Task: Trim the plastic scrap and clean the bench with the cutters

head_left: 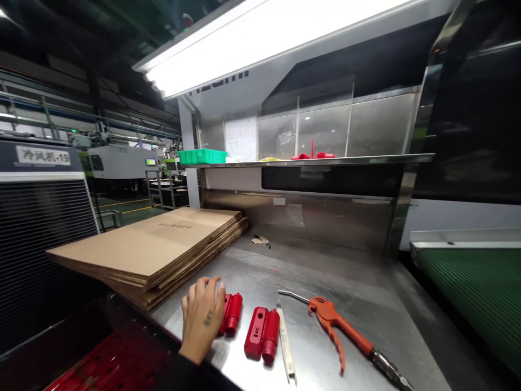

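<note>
My left hand (202, 316) rests on the steel worktable (325, 282) near its front edge, fingers laid over the left side of a red plastic part (230, 314). It touches the part, and no closed grasp shows. A second red plastic part (262, 333) lies just to the right. Beside that lies a thin white tool (285, 344). An orange air blow gun (340, 327) with a metal nozzle lies further right. My right hand is out of view.
A stack of flattened cardboard sheets (154, 247) covers the table's left side. A shelf above holds a green tray (202, 156) and red parts (313, 155). A red crate (114, 361) sits below left. A green conveyor belt (476, 288) runs at the right.
</note>
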`<state>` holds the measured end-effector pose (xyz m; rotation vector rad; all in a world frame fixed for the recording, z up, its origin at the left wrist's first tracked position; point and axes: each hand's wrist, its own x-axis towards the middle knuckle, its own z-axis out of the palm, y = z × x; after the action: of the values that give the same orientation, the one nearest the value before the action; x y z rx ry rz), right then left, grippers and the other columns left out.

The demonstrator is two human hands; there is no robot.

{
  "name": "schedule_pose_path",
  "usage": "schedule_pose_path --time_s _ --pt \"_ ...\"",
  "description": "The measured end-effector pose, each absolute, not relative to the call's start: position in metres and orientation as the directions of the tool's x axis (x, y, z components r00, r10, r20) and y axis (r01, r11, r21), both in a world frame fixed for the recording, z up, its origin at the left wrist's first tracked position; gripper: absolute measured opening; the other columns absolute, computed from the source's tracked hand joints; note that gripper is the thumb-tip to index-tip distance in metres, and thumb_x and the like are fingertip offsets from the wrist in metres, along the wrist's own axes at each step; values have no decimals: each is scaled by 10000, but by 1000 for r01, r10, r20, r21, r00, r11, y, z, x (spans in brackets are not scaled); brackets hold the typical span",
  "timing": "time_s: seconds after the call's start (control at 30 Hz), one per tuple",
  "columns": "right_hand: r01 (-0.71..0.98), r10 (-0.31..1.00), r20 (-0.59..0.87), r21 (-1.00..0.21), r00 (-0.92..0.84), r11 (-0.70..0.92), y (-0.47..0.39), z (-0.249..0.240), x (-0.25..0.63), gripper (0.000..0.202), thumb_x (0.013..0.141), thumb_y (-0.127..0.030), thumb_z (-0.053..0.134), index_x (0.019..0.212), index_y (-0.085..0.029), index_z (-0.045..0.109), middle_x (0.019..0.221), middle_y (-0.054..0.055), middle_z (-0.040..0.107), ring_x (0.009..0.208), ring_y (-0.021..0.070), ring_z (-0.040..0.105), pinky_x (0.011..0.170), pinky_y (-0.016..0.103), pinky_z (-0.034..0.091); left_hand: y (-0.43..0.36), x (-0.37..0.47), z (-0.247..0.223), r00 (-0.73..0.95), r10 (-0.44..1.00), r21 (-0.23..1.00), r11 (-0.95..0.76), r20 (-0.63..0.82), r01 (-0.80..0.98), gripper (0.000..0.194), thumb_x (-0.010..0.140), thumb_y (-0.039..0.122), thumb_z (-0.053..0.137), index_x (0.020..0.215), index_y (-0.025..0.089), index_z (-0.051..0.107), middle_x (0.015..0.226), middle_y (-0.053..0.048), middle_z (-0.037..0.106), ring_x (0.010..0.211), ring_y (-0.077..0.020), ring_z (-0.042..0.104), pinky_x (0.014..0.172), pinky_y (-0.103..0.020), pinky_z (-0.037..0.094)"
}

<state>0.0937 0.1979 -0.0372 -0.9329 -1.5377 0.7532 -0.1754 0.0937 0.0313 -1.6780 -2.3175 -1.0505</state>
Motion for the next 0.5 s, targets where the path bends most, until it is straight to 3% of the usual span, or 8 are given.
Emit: schedule_pose_path --time_s 0.07,0.1,0.17,0.23,0.3,0.4,0.5 --pt "77 901 431 -901 38 428 197 -39 90 663 992 -525 331 489 -154 554 486 -12 485 563 185 688 618 295 503 78 -147 32 -282 864 396 106 418 912 528 1039 447 209 1093 139 634 1008 -125 610 990 -317 533 942 -508 359" --pt "69 898 434 -900 72 430 195 -39 88 653 980 -543 353 488 -160 547 481 -18 482 547 181 677 616 298 505 73 -131 30 -241 897 382 90 370 920 568 1042 491 207 1173 138 631 940 -110 636 920 -308 561 927 -518 374" --pt "88 889 447 -894 99 440 190 -35 86 663 973 -551 334 471 -162 525 472 -29 477 529 165 657 636 293 506 67 -105 21 -169 936 359 50 310 932 626 997 542 412 1431 100 503 1007 -159 655 1027 -364 564 1002 -576 346" --pt "115 891 446 -893 89 436 185 -28 84 617 952 -540 411 458 -179 499 466 -43 505 524 151 639 665 282 526 66 -91 9 -138 943 370 17 302 929 637 943 434 557 1477 101 459 1084 -193 634 1101 -402 532 1033 -593 323" --pt "104 900 428 -902 82 420 178 -16 83 517 898 -492 565 477 -201 492 478 -47 549 540 150 625 706 292 549 65 -89 -1 -151 937 441 -3 315 898 609 909 334 570 1457 89 463 1117 -195 619 1112 -400 523 1026 -590 339" --pt "40 915 389 -921 105 387 161 4 82 402 856 -465 656 557 -230 526 538 -19 601 603 190 641 722 329 565 52 -96 -11 -182 927 643 -79 329 762 719 883 342 547 1507 134 256 1239 -169 583 1144 -328 557 1028 -501 421" --pt "-3 916 366 -928 163 372 125 12 87 398 947 -545 531 680 -256 595 663 17 657 726 246 690 723 347 574 29 -100 -18 -208 913 904 -273 352 330 820 856 551 643 1484 293 182 1331 -109 556 1152 -291 597 928 -383 523"
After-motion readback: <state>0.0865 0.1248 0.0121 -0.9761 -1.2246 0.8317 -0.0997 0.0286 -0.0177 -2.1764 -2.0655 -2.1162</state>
